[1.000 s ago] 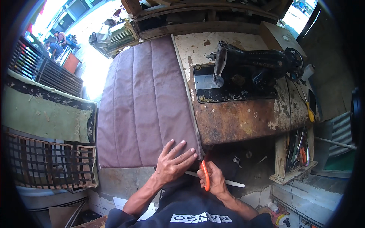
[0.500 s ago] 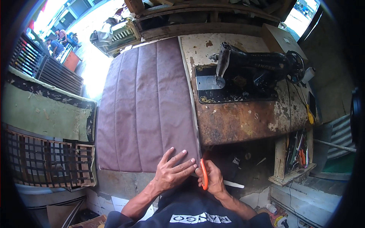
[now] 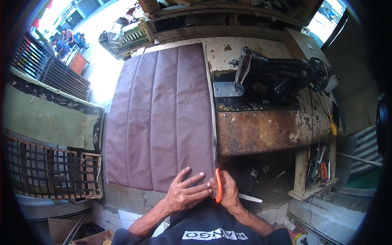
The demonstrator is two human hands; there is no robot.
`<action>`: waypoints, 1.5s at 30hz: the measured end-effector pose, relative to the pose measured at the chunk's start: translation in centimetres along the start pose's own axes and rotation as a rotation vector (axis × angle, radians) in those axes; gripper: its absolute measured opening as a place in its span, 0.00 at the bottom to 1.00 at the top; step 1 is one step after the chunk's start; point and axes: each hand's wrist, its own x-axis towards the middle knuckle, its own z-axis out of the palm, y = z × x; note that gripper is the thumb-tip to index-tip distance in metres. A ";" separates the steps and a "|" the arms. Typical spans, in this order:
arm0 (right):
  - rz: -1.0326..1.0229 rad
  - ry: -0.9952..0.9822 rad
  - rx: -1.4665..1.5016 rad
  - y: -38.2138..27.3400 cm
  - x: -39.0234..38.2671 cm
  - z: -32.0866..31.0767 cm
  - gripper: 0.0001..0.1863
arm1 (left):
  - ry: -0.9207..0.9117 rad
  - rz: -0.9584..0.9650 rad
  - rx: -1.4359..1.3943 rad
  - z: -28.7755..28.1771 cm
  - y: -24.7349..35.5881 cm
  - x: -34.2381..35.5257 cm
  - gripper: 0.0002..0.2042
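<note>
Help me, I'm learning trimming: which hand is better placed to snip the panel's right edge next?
Probably the right hand: it holds scissors at that edge, while the left hand, without tools, lies over the panel.

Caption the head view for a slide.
Right hand holds orange-handled scissors at the edge of a seamed maroon panel, left hand touching it, beside a black sewing machine.

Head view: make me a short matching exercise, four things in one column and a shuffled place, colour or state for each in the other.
1. Orange-handled scissors
2. Sewing machine
3. Quilted panel
4. Pale green piece

A. Purplish brown, with lengthwise seams
B. At the picture's far left
C. Held in the right hand
D. Black, standing on the worktable

Pairs: 1-C, 2-D, 3-A, 4-B
</note>
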 end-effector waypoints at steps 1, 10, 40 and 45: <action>0.051 0.002 -0.025 -0.1 -0.1 -0.1 0.19 | -0.007 -0.003 -0.012 0.0 0.0 0.0 0.17; -0.123 0.065 -0.101 0.3 0.5 0.3 0.18 | -0.113 0.030 -0.129 -0.7 0.0 -0.9 0.17; -0.193 0.188 -0.079 -1.8 3.7 1.6 0.27 | -0.269 -0.006 -0.769 -5.4 -0.3 -2.0 0.09; -0.107 0.158 0.056 -2.2 4.2 2.0 0.28 | -0.286 0.043 -0.915 -6.2 -1.2 -2.4 0.09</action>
